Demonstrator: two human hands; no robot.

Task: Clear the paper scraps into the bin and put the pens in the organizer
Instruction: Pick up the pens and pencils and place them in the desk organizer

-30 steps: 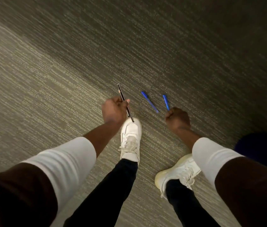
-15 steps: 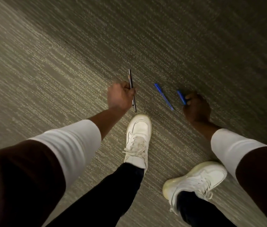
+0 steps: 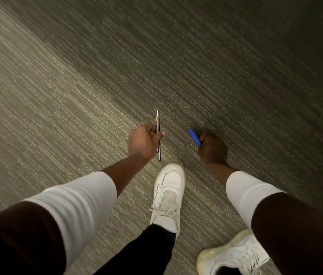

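My left hand point(image 3: 144, 141) is closed around thin dark pens point(image 3: 158, 121), which stick out past the fingers both up and down. To its right, low over the carpet, my right hand point(image 3: 213, 148) is closed on a blue pen point(image 3: 195, 136); only the pen's upper end shows, pointing up-left. No other pen lies loose on the carpet. No paper scraps, bin or organizer are in view.
Grey-green striped carpet point(image 3: 77, 96) fills the view, darker towards the upper right. My white shoes stand below the hands, one point(image 3: 169, 193) in the middle and one point(image 3: 234, 255) at the lower right.
The blue pen that lay on the carpet between my hands is gone from there. My right hand has moved left onto that spot. The left hand's pens now point straight up.
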